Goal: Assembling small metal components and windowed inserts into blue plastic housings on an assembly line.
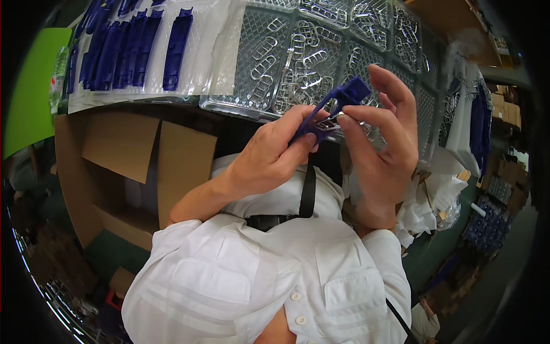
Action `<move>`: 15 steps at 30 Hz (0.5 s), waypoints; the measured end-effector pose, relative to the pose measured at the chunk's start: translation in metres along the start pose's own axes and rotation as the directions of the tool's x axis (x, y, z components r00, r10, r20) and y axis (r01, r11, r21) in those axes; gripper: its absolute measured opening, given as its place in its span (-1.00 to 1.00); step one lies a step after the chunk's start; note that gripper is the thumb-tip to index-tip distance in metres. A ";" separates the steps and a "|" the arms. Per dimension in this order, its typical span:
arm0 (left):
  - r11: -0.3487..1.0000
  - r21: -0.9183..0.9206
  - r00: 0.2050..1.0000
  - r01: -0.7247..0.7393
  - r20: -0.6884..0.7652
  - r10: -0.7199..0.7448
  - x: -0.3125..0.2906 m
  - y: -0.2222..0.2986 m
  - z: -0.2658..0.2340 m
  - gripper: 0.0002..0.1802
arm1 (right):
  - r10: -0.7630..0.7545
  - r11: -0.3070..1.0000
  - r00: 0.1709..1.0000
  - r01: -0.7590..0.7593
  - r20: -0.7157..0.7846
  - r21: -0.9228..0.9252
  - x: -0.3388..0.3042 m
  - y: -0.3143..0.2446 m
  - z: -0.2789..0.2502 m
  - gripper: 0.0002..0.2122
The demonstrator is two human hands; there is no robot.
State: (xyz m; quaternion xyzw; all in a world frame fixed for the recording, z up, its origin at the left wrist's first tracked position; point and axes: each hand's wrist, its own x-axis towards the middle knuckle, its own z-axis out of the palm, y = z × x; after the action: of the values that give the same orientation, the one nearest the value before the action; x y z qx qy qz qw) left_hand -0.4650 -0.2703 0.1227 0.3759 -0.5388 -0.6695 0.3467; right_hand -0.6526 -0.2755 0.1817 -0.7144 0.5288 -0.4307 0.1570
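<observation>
At frame centre, I pinch a long blue plastic part [347, 96] in the left hand [274, 148], apparently bracing it against the silver wire clip [327, 124] pinched by the right hand [385, 135].

Got a white textured top [197, 57] over on the left, with long blue parts [177, 50] laid side by side, one set a bit apart from the bunch. Right beside that, got a clear tray [245, 60] split into compartments, loaded with metal clips [315, 58], heaped in some, loosely spread in the leftmost. Down below, showing green floor [109, 249] by an open carton [186, 157].
</observation>
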 end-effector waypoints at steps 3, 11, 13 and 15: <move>1.000 0.013 1.000 -0.012 -0.006 0.012 -0.001 -0.002 -0.001 -0.61 | -0.008 1.000 0.999 0.008 0.034 0.003 -0.001 0.003 0.006 -0.83; 1.000 -0.024 0.999 0.018 0.031 -0.017 -0.003 -0.006 -0.003 -0.60 | 0.017 0.998 0.999 -0.020 0.046 0.056 -0.004 0.008 0.014 -0.86; 0.999 -0.033 0.999 0.012 0.034 -0.011 -0.003 -0.007 -0.004 -0.60 | 0.053 0.994 0.997 -0.059 0.064 0.095 -0.006 0.008 0.016 -0.87; 0.999 -0.045 1.000 0.015 0.010 -0.015 -0.003 -0.009 -0.003 -0.62 | 0.012 1.000 0.998 -0.013 0.059 0.022 -0.005 0.009 0.018 -0.88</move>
State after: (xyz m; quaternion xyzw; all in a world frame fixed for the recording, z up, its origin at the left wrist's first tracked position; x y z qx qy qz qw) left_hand -0.4612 -0.2677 0.1137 0.3687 -0.5223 -0.6860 0.3474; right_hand -0.6443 -0.2784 0.1631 -0.7216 0.5236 -0.4142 0.1831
